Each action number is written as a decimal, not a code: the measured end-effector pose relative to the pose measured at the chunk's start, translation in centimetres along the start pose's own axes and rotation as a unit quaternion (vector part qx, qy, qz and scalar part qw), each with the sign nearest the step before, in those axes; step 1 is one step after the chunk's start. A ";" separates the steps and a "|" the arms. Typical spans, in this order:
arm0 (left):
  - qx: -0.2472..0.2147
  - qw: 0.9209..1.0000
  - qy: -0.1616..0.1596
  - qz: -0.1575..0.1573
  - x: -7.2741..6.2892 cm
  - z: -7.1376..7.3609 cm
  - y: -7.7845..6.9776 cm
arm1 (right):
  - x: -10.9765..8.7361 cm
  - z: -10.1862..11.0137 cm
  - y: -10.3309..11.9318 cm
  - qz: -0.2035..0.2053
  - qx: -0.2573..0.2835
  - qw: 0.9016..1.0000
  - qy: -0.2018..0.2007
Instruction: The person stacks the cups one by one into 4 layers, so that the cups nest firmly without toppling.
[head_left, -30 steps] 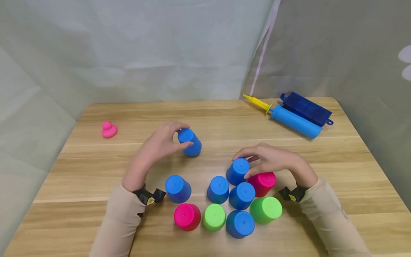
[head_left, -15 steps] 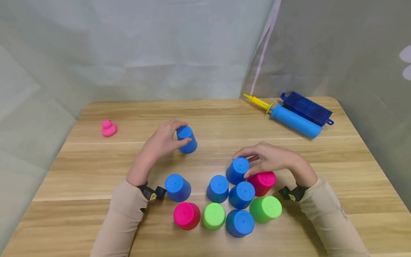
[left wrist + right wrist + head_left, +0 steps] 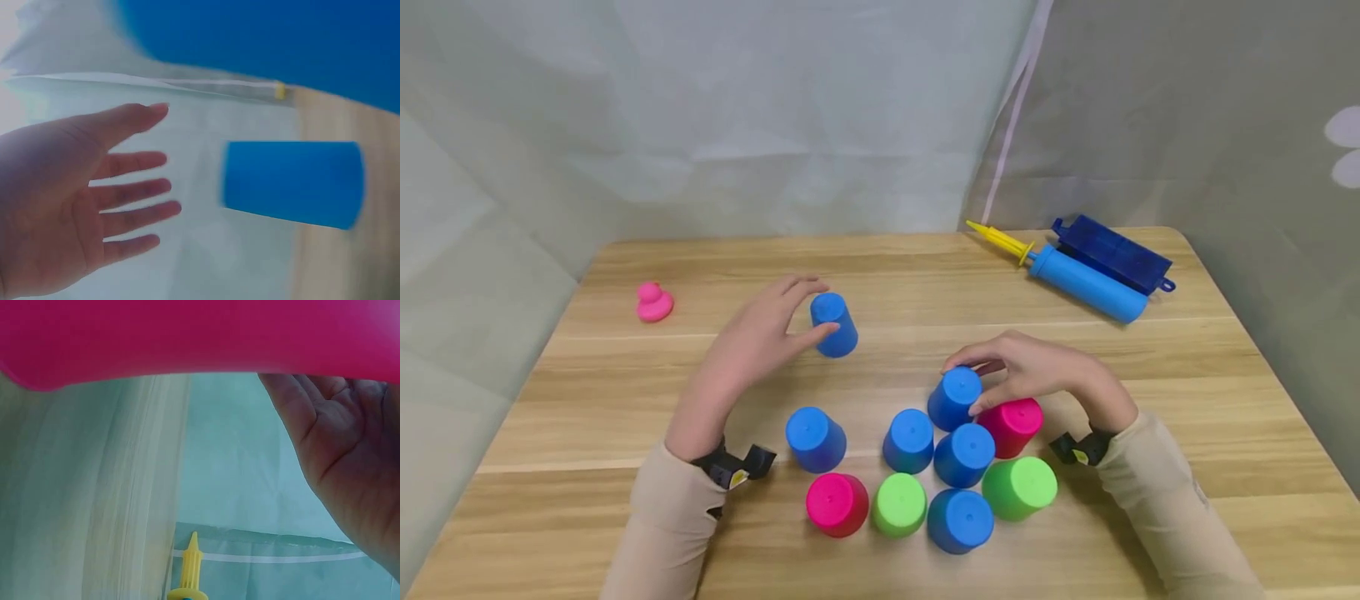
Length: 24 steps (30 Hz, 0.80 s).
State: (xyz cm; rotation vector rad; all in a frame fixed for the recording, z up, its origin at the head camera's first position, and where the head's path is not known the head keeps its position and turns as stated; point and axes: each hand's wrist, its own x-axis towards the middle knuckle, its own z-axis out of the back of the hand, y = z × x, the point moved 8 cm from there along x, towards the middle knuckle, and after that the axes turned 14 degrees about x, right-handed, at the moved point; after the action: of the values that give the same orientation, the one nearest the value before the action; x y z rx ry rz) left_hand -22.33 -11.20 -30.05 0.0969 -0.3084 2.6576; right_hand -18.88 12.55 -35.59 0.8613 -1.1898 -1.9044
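My left hand [image 3: 763,329] is spread beside an upside-down blue cup [image 3: 834,325] at the back middle of the table. In the left wrist view its fingers [image 3: 134,190] are straight and apart from that cup [image 3: 290,181]. At the right, my right hand [image 3: 1026,371] holds another upturned blue cup [image 3: 953,400] between thumb and fingers. That cup stands at the back of a cluster, touching or close to its neighbours. A pink cup [image 3: 206,337] fills the top of the right wrist view and hides the right fingertips.
Near the hands stand more upturned cups: blue [image 3: 816,439], blue [image 3: 909,442], blue [image 3: 966,456], blue [image 3: 961,522], pink [image 3: 837,505], pink [image 3: 1013,427], green [image 3: 899,505] and green [image 3: 1020,489]. A pink duck [image 3: 655,302], blue-yellow pump [image 3: 1086,283] and dark blue tray [image 3: 1116,252] lie behind.
The left hand brought its blue cup slightly back and left, then let go and drew away to the left. The right hand and its cup stay put.
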 end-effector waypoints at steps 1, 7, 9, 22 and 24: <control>-0.005 1.000 -0.011 -0.014 -0.5 0.6 -0.4 | 0.0 0.0 0.0 0.002 -0.003 1.000 0.002; -0.039 0.997 0.011 -0.070 -4.1 1.2 -2.1 | 0.0 -0.1 0.0 0.001 -0.009 1.000 0.004; -0.042 0.996 0.045 -0.062 -5.1 0.7 -2.1 | 0.1 -0.1 -0.1 0.002 0.001 1.000 0.004; -0.098 0.982 0.152 -0.057 -8.6 -2.4 -2.2 | 0.7 0.9 0.0 0.034 -0.021 0.998 -0.049; -0.102 0.980 0.155 -0.064 -8.6 -2.7 -2.3 | 0.9 1.8 0.1 0.026 -0.037 0.996 -0.073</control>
State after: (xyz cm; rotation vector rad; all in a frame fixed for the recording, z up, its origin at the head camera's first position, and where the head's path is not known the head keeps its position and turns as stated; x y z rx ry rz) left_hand -13.64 -12.32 -33.21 -0.3473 -0.4519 2.4480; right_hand -20.81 12.52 -34.97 0.6541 -1.2081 -1.9830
